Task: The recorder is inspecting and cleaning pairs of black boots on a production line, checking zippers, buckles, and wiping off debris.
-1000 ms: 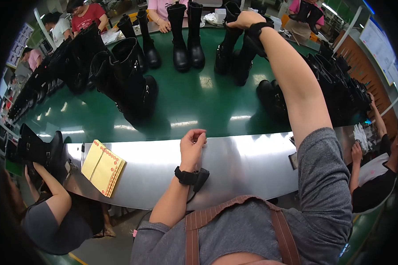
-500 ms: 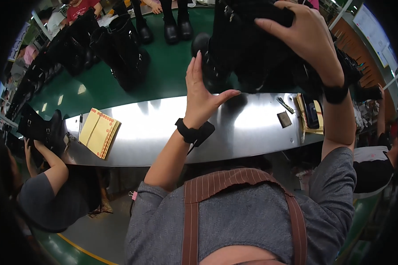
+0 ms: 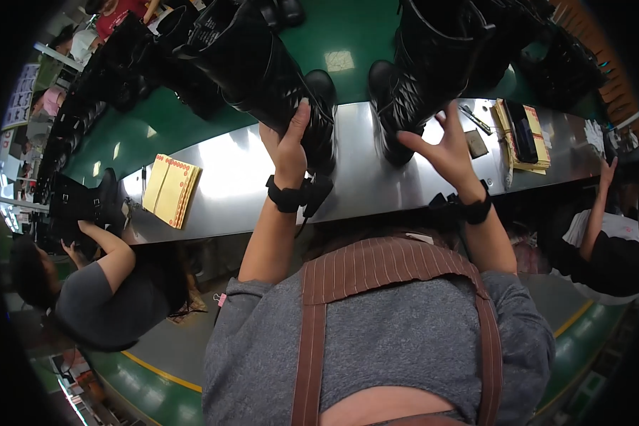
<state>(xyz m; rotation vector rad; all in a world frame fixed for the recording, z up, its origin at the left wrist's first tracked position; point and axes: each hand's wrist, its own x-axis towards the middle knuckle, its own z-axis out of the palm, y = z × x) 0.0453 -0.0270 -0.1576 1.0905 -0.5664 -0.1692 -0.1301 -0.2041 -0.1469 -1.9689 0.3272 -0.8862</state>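
Two tall black boots stand side by side over the steel edge, toes pointing toward each other. The left boot (image 3: 259,67) has its ankle in my left hand (image 3: 287,150), thumb against the leather and fingers partly hidden behind it. Beside the ankle of the right boot (image 3: 422,67) is my right hand (image 3: 446,157), thumb and fingers spread apart. Its thumb tip is close to the heel; I cannot tell whether it touches. Both boots show quilted or creased leather at the front.
A steel strip (image 3: 227,170) borders the green table (image 3: 341,60). Yellow paper bundles (image 3: 172,190) lie at left, with a dark phone (image 3: 521,135) on another stack at right, near a small brown block (image 3: 476,143). More black boots (image 3: 138,60) line the table. Co-workers sit at both sides.
Both hands have come down and nearer. A pair of boots now stands at the steel strip, where before my right hand was high on a dark boot shaft and my left hand was open.
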